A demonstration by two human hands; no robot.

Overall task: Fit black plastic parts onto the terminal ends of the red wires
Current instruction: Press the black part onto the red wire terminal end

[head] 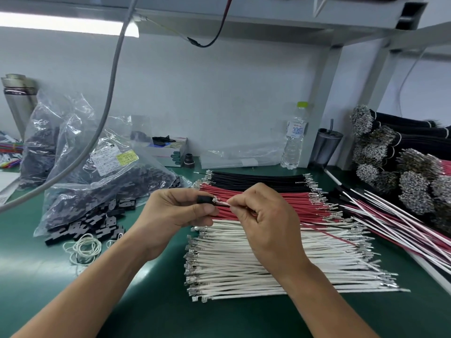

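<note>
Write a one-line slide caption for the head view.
Left hand holds a black plastic part while right hand guides a wire terminal toward it.

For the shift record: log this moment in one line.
left hand: holds black plastic part | right hand: pinches wire | terminal at part's opening, not seated

Matt green mat [61, 276] (smooth); glossy plastic bag [80, 152].

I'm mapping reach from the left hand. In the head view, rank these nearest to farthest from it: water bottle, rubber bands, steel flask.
1. Rubber bands, on the mat just lower-left of the left hand.
2. Water bottle, back right by the wall.
3. Steel flask, far back left.
</note>
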